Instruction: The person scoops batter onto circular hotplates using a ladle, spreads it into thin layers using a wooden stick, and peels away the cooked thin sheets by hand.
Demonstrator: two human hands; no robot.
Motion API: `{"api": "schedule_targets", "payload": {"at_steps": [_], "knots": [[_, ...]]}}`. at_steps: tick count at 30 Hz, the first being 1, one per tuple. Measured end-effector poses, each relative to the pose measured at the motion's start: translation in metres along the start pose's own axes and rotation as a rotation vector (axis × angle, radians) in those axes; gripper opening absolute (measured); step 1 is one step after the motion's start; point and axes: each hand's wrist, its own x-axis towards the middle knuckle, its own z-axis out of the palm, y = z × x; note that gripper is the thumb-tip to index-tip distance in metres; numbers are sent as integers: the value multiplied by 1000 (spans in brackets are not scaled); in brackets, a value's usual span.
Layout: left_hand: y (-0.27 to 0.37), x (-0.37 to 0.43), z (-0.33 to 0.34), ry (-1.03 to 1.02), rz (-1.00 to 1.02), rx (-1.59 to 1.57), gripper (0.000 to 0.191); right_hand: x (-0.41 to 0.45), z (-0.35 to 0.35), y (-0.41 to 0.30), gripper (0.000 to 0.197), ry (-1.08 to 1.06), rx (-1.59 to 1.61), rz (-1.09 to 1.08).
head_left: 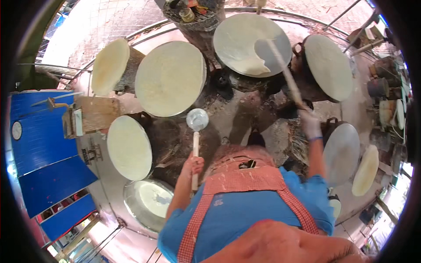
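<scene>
My left hand (193, 165) is closed around the pale handle of a ladle (197, 120), whose round metal bowl points away from me. In my right hand (309, 123) is a long pale stick (286, 70), blurred, reaching over a large round griddle (274, 51) at the top centre. Pale batter (233, 39) covers much of that griddle, with a bare grey patch on its right side and a ragged edge at the front. What the stick's far tip is like cannot be made out. Nearest the ladle is a large griddle covered by a pale round sheet (171, 79).
More round griddles surround me, some with pale sheets (130, 148) (329, 67), one bare and grey (342, 156). A wide metal basin (131, 200) with pale liquid stands at lower left. Blue panels (42, 131) are at far left.
</scene>
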Motion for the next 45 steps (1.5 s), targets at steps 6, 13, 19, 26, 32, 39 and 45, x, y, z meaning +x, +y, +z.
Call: {"api": "schedule_targets", "payload": {"at_steps": [6,13,19,26,32,39,45], "knots": [[12,-32,21,-96,-28,89,51,-7,203,17,24,227,-903,-377],[-4,-78,5,-177,64,62,50,-34,160,16,25,461,-885,-271],[-17,-74,-5,-351,123,-119,53,-8,211,17,26,214,-774,-458],[-20,-77,-2,-406,199,-26,54,1,145,-19,28,411,-642,-310],[-17,-50,8,-368,95,-75,50,4,155,18,26,223,-810,-393],[-19,-38,54,-198,35,-27,46,75,127,8,23,462,-613,-711],[-20,-17,57,-88,104,205,47,46,74,49,21,351,-1065,-355]]}}
